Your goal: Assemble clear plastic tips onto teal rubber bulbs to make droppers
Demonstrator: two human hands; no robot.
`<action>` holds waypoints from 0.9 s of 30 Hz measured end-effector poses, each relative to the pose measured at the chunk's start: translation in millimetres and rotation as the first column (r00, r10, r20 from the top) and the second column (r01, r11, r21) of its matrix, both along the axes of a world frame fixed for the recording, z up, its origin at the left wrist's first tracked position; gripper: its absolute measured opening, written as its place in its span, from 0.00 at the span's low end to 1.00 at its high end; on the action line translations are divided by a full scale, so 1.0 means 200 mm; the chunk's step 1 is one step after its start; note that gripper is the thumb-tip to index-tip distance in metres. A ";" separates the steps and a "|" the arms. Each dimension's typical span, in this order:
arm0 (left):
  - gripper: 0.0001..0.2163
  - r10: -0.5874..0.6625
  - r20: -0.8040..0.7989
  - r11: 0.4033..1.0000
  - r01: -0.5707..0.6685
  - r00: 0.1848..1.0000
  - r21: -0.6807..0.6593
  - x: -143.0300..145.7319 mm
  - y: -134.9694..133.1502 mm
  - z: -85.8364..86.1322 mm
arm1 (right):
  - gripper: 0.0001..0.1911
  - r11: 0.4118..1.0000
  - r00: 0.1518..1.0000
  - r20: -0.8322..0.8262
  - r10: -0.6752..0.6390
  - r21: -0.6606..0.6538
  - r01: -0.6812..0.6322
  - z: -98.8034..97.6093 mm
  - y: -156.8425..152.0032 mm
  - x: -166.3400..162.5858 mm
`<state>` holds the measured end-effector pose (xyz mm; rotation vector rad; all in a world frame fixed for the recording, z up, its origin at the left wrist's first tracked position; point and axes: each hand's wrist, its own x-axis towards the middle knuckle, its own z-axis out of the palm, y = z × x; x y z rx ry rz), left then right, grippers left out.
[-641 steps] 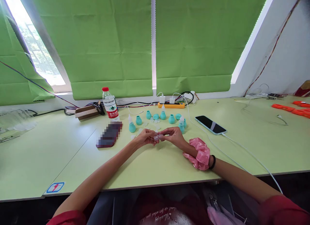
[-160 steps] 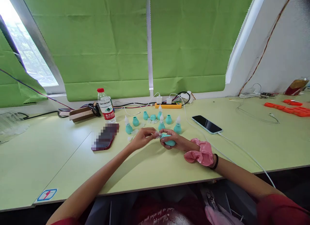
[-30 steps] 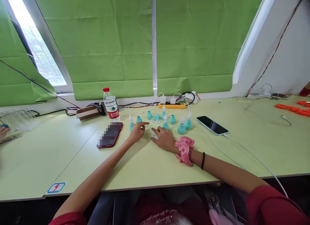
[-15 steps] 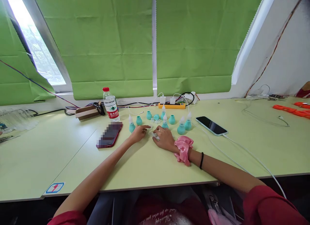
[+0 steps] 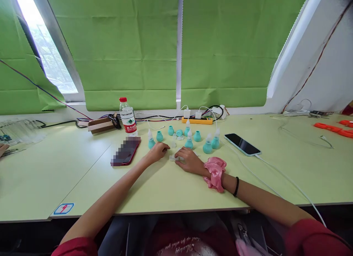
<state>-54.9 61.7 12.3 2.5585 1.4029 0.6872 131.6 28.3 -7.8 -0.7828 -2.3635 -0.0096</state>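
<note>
My left hand [image 5: 158, 152] rests on the pale green table [image 5: 171, 189] with its fingers curled; I cannot see whether they hold anything. My right hand [image 5: 191, 161] lies palm down beside it, fingertips closed on a small clear plastic piece [image 5: 174, 157]. Just beyond both hands stand several teal rubber bulbs [image 5: 197, 136]. Some carry white nozzles, such as one bulb [image 5: 151, 142] near my left hand and another bulb [image 5: 207, 146] near my right. A few loose clear caps [image 5: 176, 138] lie among them. A pink scrunchie [image 5: 216, 170] sits on my right wrist.
A dark red phone [image 5: 125, 156] lies left of my left hand, a water bottle [image 5: 128, 120] and cardboard box [image 5: 100, 125] behind it. A phone on a white cable [image 5: 242, 144] lies to the right. A yellow power strip [image 5: 197, 120] sits at the back. Another person's hand [image 5: 2, 148] shows at the left edge.
My right hand has drawn back toward me from the bulbs, with the clear piece at its fingertips. My left hand has curled its fingers. The camera shifted slightly.
</note>
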 end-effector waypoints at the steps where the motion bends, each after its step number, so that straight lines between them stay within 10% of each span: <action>1: 0.13 -0.005 0.038 1.000 0.006 0.999 -0.030 0.01 0.00 0.01 | 0.05 1.000 1.000 -0.009 0.014 -0.006 -0.014 0.00 0.00 0.00; 14: 0.23 0.064 0.708 0.724 0.456 0.703 -0.518 0.08 -0.14 0.07 | 0.10 0.992 0.951 -0.298 0.085 -0.066 -0.109 0.02 -0.15 0.06; 27: 0.21 0.030 0.652 0.768 0.400 0.758 -0.500 0.09 -0.17 0.10 | 0.09 0.992 0.913 -0.408 0.014 -0.112 -0.065 0.05 -0.12 0.05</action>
